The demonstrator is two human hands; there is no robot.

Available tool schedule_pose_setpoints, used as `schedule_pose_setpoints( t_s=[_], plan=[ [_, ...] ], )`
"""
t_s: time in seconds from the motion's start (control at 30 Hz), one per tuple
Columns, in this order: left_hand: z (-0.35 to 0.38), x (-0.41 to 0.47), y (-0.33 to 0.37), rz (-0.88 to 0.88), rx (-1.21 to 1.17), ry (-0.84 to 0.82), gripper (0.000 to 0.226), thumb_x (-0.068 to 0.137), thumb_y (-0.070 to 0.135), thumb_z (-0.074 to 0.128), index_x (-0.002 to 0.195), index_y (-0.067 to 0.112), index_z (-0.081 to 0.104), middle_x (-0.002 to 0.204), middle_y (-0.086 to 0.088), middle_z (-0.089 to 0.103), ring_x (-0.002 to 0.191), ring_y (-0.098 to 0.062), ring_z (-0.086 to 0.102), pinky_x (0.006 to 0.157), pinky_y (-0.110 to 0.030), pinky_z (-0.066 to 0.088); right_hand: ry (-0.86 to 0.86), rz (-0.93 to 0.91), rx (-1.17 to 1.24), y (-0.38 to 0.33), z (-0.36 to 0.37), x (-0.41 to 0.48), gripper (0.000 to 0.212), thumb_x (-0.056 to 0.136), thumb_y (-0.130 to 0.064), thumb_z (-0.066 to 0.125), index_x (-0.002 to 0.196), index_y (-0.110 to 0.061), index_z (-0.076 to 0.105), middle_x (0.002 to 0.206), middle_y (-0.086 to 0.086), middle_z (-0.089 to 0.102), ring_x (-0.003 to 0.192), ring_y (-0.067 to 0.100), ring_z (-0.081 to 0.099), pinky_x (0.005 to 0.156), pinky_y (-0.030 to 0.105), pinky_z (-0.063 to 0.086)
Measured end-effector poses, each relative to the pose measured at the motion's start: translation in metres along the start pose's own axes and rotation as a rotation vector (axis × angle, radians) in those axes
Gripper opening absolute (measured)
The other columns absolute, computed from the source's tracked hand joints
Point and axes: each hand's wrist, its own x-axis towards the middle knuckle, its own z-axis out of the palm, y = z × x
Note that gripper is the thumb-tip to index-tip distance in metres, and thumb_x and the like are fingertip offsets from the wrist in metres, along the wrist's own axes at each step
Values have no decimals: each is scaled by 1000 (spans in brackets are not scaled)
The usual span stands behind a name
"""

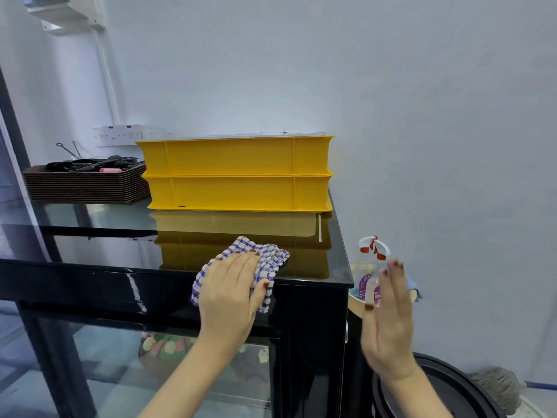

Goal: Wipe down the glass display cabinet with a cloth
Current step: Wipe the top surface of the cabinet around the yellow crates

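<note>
The glass display cabinet (99,245) has a black frame and a shiny dark glass top, with a glass front below. A blue-and-white checked cloth (271,257) lies on the top's front right edge. My left hand (232,294) presses flat on the cloth with straight fingers, thumb at the cloth's lower right. My right hand (388,324) hovers in the air to the right of the cabinet, fingers straight and held edge-on, touching nothing. It partly covers a spray bottle.
Two stacked yellow crates (238,173) stand at the back right of the top. A stack of brown trays (84,185) with dark utensils sits back left. A clear spray bottle (369,267) stands in a bowl right of the cabinet. A black round bin (458,387) sits below.
</note>
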Motion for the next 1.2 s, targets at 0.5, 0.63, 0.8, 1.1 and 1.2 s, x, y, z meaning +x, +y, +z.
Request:
schedule_pose_setpoints(
  t_s=[0.5,0.63,0.8,1.1,1.2],
  plan=[
    [-20,41,11,74,13,-488,86,71,77,42,134,19,51,139,8,49,130,-11,43,108,-27,24,-1347,211,43,38,81,137,46,104,-30,27,149,-25,24,157,-7,17,145,12,11,115,29,8],
    [-16,23,3,183,18,-247,59,68,48,77,107,5,70,107,-7,70,100,-22,67,87,-34,51,-1353,188,45,38,80,136,46,104,-30,26,149,-24,24,157,-8,17,145,12,11,115,29,7],
    [-3,-19,-3,64,17,135,46,84,36,59,113,1,65,118,-13,64,115,-27,58,102,-38,39,-1353,152,22,40,83,135,46,104,-32,24,149,-24,23,157,-8,16,145,11,11,115,27,6],
    [72,-47,98,77,203,72,76,94,54,25,150,9,-2,159,-7,-7,146,-24,-2,118,-39,-3,-1367,132,12,39,79,135,47,104,-31,22,150,-21,21,158,-5,14,145,13,9,115,27,6],
    [69,-54,80,137,203,84,72,96,54,21,150,10,1,159,-6,-6,146,-22,-1,118,-37,-2,-1363,140,13,37,78,135,47,104,-31,22,150,-21,21,158,-6,14,145,12,10,115,28,6]
  ],
)
